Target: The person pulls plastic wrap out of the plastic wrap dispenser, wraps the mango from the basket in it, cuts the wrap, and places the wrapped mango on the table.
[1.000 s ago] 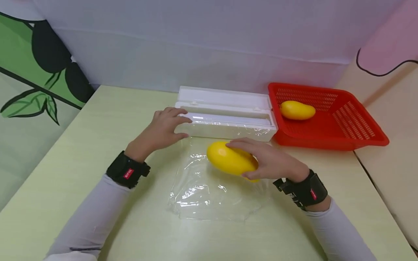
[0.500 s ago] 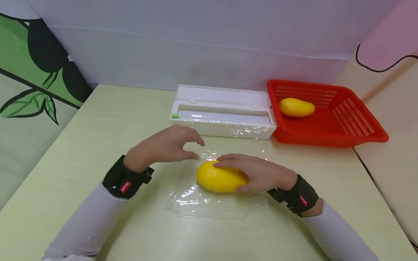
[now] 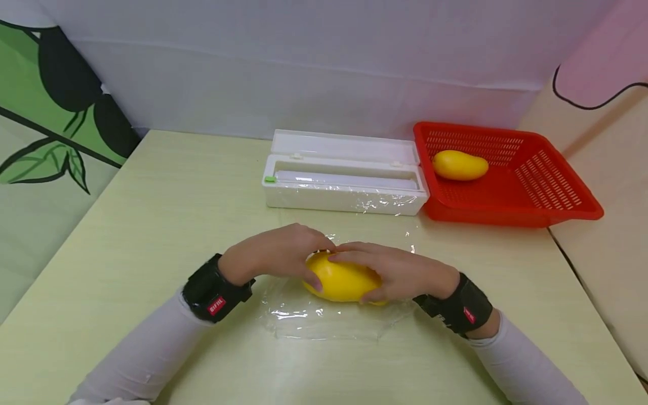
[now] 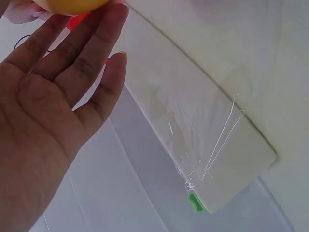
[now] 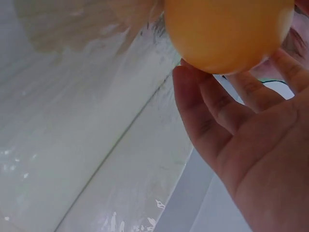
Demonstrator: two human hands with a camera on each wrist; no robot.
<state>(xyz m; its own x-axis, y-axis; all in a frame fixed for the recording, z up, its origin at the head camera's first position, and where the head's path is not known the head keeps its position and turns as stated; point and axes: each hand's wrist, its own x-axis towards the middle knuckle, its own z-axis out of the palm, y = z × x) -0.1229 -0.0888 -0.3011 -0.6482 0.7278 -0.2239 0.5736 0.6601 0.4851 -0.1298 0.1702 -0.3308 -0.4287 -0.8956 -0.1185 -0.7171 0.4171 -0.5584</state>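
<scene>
A yellow mango (image 3: 344, 280) lies on a sheet of clear cling film (image 3: 314, 326) spread over the table. From the right, my right hand (image 3: 400, 273) grips it, thumb in front and fingers over the far side. My left hand (image 3: 283, 251) holds its left end, the thumb near the front and the fingertips behind. In the left wrist view, the fingers reach the mango (image 4: 72, 4) at the top edge. The right wrist view has the mango (image 5: 227, 34) against the fingers. Behind both hands stands a white cling film box (image 3: 344, 199) with its lid up.
The film runs back to the box, which has a green slider (image 3: 270, 179) at its left end. Right of the box, a red basket (image 3: 511, 219) holds another mango (image 3: 460, 165). A wall (image 3: 314, 73) closes off the table's back edge.
My right hand has lowered the mango toward me onto the film. The left hand has left the box's left end and come down to the mango's left end.
</scene>
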